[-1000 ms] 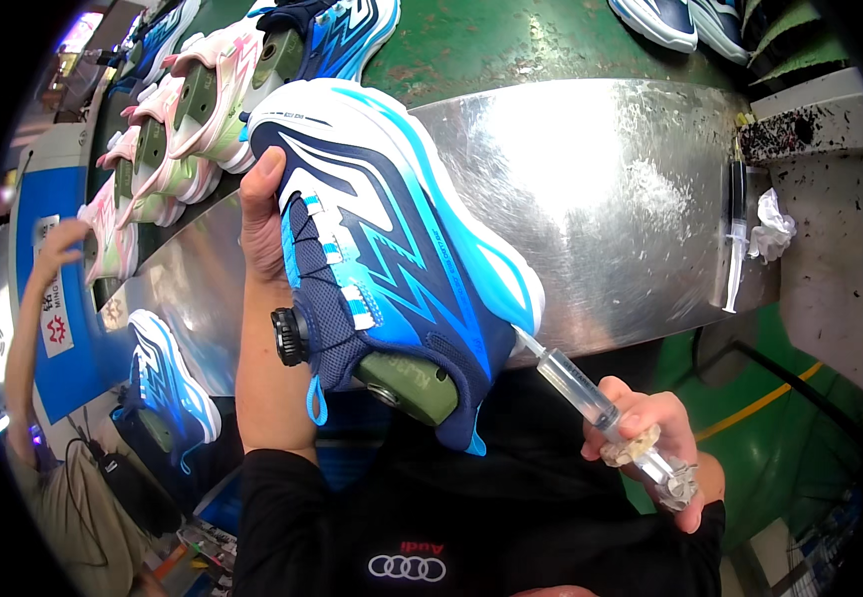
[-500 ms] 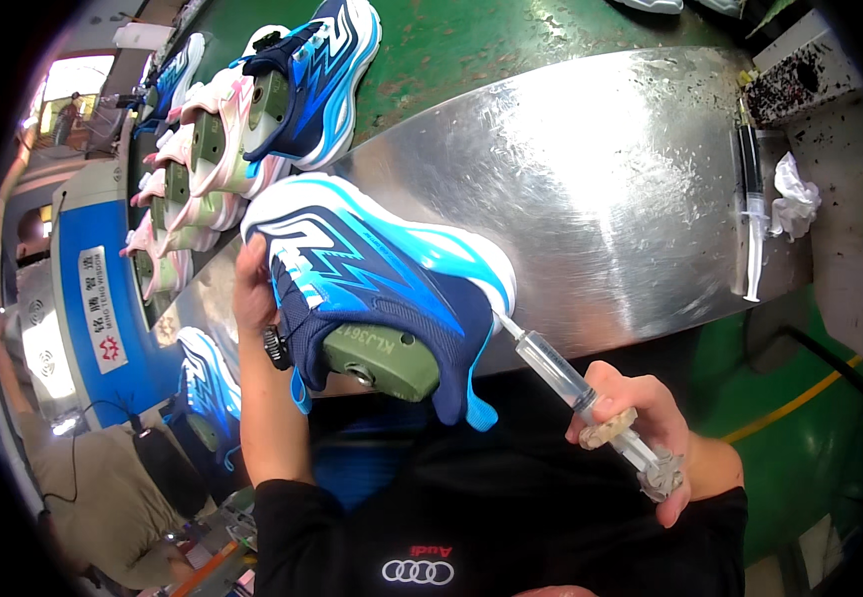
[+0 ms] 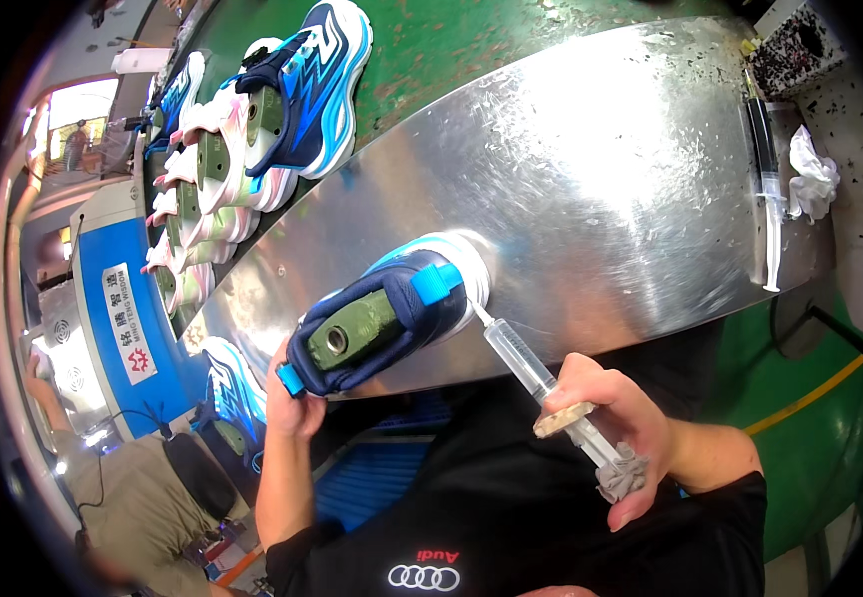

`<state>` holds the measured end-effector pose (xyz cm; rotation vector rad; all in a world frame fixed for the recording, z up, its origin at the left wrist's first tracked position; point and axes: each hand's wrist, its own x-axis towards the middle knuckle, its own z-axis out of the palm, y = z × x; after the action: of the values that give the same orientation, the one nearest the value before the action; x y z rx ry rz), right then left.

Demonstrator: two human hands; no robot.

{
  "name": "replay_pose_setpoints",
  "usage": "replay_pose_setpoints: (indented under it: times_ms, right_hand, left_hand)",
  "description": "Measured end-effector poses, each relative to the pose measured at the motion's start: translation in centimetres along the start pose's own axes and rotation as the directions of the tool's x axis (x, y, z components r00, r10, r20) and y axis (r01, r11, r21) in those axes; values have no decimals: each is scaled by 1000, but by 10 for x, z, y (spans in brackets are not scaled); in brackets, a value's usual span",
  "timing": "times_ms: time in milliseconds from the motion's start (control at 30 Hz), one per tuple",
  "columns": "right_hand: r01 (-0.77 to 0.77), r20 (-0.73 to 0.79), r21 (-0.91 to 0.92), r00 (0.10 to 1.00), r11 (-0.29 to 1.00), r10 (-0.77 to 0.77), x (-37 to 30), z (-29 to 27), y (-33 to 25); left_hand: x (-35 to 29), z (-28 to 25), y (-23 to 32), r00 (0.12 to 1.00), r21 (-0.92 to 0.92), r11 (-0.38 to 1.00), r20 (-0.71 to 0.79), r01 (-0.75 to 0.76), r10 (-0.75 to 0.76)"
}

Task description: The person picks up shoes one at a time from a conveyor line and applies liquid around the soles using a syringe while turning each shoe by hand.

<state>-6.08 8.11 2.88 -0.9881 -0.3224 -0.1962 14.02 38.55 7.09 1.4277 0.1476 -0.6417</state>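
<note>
Steadiness matters most here, judging by how fine the contact is. The left hand [image 3: 295, 398] is closed around the heel end of a navy and bright-blue sports shoe with a white sole [image 3: 392, 313], which sits on an olive-green last and lies on its side, toe pointing away from that hand and resting on the curved, shiny sheet-metal surface [image 3: 601, 169]. The right hand [image 3: 623, 428] is wrapped around a clear plastic syringe with a glue-crusted plunger [image 3: 536, 373], thumb side toward the plunger end, needle tip touching the shoe's sole edge just ahead of the fingers.

Doing this well likely calls for keeping the left grip firm so the shoe cannot roll, holding the needle at a shallow angle along the seam between sole and upper, and pressing the plunger slowly so little fluid escapes onto the blue fabric. A slip could smear the upper.

Well beyond the right hand, at the far edge of the surface, lie a second syringe with dark contents [image 3: 768, 184] and a crumpled white rag [image 3: 812, 179]. Beyond the left hand, more pink and blue shoes on lasts [image 3: 252, 129] ride a green belt.
</note>
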Motion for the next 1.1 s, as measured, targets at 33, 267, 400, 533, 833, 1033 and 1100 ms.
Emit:
replay_pose_setpoints:
  times_ms: [33, 267, 400, 533, 833, 1033, 1100]
  right_hand:
    - [15, -20, -34, 1000, 999, -15, 0, 3, -2]
    - [-3, -45, -167, 999, 986, -5, 2, 15, -8]
    - [-37, -68, -213, 997, 976, 23, 3, 24, -14]
    - [-87, -57, -243, 996, 966, 75, 10, 33, -28]
    - [-361, -33, -273, 930, 892, 366, 13, 53, -84]
    - [-288, -45, -439, 953, 851, 299, 5, 72, -121]
    - [-270, -38, -459, 958, 846, 285, -1, 75, -131]
  left_hand:
    - [-8, -1, -3, 998, -7, 1000, 50, 25, -24]
    - [-56, 2, -36, 947, -277, 916, 221, 290, -233]
    - [-66, 33, -43, 919, -331, 889, 339, 318, -202]
    - [-73, 51, -56, 873, -405, 833, 458, 376, -171]
    - [-53, 84, -81, 555, -367, 524, 791, 769, -259]
    - [-35, 110, -78, 411, -236, 529, 879, 815, -241]
    - [-30, 125, -72, 372, -228, 553, 914, 801, -162]
